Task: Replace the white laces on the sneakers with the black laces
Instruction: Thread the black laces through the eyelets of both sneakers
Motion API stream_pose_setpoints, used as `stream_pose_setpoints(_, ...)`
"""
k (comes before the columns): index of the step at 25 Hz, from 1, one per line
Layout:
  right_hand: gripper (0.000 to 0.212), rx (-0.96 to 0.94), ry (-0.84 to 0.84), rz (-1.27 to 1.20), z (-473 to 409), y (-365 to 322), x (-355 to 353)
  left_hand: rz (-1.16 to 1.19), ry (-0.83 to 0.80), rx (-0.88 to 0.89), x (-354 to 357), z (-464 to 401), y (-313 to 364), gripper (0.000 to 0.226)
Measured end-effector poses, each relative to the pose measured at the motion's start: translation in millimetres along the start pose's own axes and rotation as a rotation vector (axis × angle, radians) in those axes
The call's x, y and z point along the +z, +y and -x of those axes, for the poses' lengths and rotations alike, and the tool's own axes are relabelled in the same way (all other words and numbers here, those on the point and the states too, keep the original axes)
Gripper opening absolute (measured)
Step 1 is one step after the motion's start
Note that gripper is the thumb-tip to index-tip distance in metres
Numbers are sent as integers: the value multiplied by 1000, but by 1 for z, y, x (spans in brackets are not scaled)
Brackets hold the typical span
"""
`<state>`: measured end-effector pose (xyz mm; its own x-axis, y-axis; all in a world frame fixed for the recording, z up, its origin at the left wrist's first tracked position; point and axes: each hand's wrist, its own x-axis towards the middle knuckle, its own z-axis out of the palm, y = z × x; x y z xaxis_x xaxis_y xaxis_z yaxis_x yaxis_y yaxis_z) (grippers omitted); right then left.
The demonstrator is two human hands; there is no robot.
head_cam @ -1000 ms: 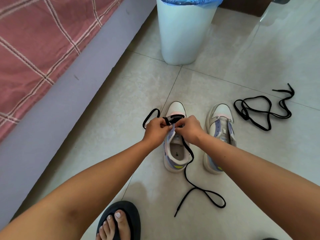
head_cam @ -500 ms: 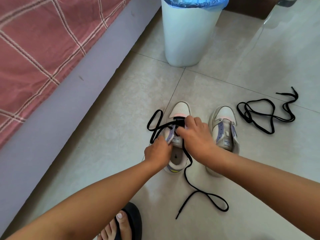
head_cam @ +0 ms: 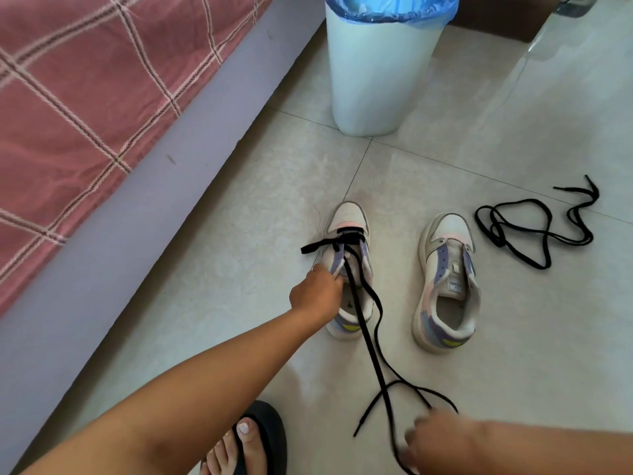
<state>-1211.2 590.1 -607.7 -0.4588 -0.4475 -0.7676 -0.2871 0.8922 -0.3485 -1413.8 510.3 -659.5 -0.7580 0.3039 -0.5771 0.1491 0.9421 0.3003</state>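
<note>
Left sneaker standing on the floor near the bed edge, toe pointing away toward the white bin; right sneaker just beside it, no lace in it. Black lace threaded through the lowest eyelets only, one short end sticking out leftward at the toe, the long end running straight back from the eyelets toward the bottom edge of the view. Second black lace lying loose on the floor, apart from the right sneaker on its far side. No white laces in view.

Left hand at the left sneaker's eyelet flap, fingers curled round the flap, steadying the shoe. Right hand blurred, well back from the shoe, at the long end of the lace; apparently pinching it, though finger positions too smeared to tell for sure.

Lace drawn taut along the shoe's long axis. Probably snugging the first crossing; next eyelet nearest the left hand.
</note>
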Motion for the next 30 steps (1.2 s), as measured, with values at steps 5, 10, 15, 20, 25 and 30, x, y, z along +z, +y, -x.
stream_pose_setpoints(5, 27, 455, 911, -306, -25, 51, -100, 66, -16, 151, -20, -3, -21, 60)
stream_pose_setpoints(10, 25, 700, 783, -181, -74, 69, -128, -126, -9, 198, -15, -2, -15, 45)
stream_pose_setpoints(15, 27, 797, 738, -319, -90, 74, -133, -137, 18, 152, -2, 1, -9, 36)
stream_pose_setpoints(20, 25, 817, 710, -314, -95, 71, -132, -131, 15, 147, -2, 2, -9, 33)
stream_pose_setpoints(25, 26, 735, 656, -389, -76, 62, -135, -148, -10, 101, -3, 4, -6, 38)
stream_pose_setpoints(30, 24, 380, 531, -149, -28, 38, -103, -186, -33, 53, -3, 3, 0, 34)
